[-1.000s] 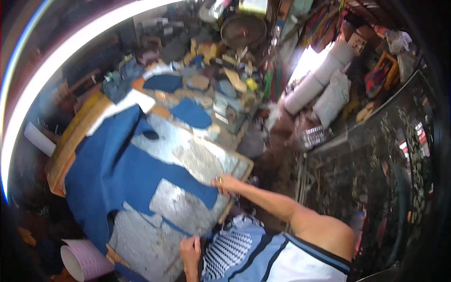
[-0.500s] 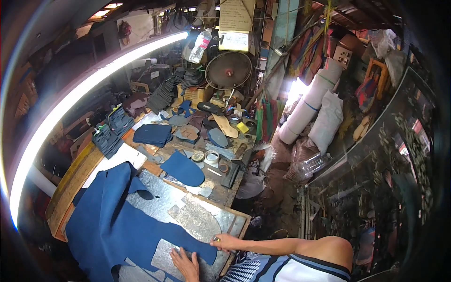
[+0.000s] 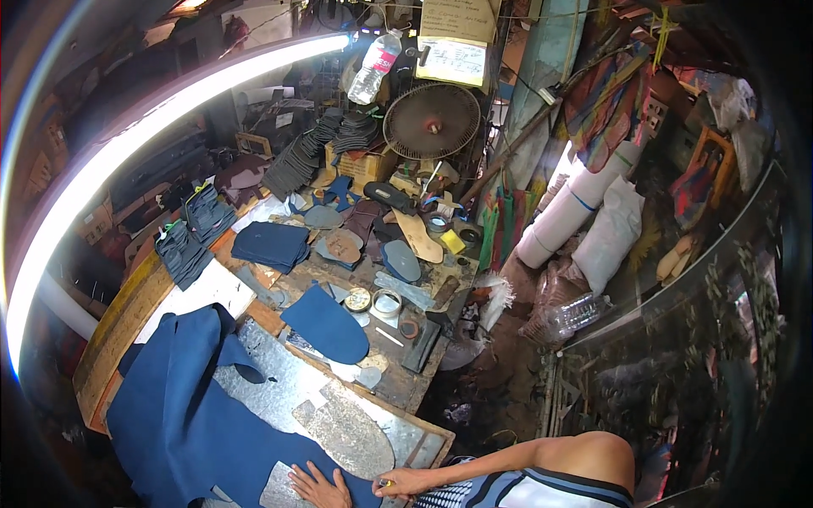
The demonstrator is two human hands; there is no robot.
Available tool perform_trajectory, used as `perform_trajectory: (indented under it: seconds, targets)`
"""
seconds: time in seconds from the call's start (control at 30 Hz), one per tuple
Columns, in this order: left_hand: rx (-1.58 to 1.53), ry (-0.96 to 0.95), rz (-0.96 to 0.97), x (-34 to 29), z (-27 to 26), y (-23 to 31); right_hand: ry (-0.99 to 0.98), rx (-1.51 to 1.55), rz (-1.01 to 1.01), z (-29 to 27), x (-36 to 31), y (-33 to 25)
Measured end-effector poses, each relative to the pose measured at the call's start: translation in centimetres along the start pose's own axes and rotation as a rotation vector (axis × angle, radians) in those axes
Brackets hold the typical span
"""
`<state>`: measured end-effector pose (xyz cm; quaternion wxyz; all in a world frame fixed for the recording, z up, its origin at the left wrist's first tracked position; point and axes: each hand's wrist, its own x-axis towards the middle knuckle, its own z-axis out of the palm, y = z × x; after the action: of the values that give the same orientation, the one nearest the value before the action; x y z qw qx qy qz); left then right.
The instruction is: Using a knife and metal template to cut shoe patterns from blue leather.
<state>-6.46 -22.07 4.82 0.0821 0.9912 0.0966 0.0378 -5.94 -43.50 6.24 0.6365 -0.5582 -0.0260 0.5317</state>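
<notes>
A large blue sheet of material [image 3: 212, 432] spreads over the metal-topped board [image 3: 271, 364], its left part folded up in a heap. On the sheet lies a grey flat template [image 3: 278, 487], partly cut off by the lower edge. My left hand [image 3: 322, 488] rests flat with fingers spread across the template's right side and the blue sheet. At the sheet's right edge, my right hand [image 3: 406, 483] is closed round a small tool [image 3: 386, 483] with a yellow part; its working end is hidden. Just beyond the hands lies a speckled grey sole-shaped piece [image 3: 351, 432].
Farther along the bench are a blue rounded piece [image 3: 326, 326], round tins [image 3: 387, 303], a stack of dark blue pieces [image 3: 271, 244] and a fan [image 3: 432, 121]. A lit tube [image 3: 169, 118] arcs along the left. White rolls [image 3: 572, 207] stand at right.
The view has tilted, so everything sits lower in the picture. My right hand has shifted slightly nearer along the sheet's edge, still gripping the tool. My left hand stays on the template.
</notes>
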Motion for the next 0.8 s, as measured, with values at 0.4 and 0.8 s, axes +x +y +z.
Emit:
perform_trajectory:
  seconds: [0.4,0.8]
  targets:
    - [0.026,-0.09,-0.032,-0.1,0.4,0.1,-0.147,0.025,-0.059,-0.9,0.8,0.7]
    - [-0.195,-0.155,0.174,-7.1,0.5,0.7,0.052,0.004,-0.094,0.4,0.3,-0.1]
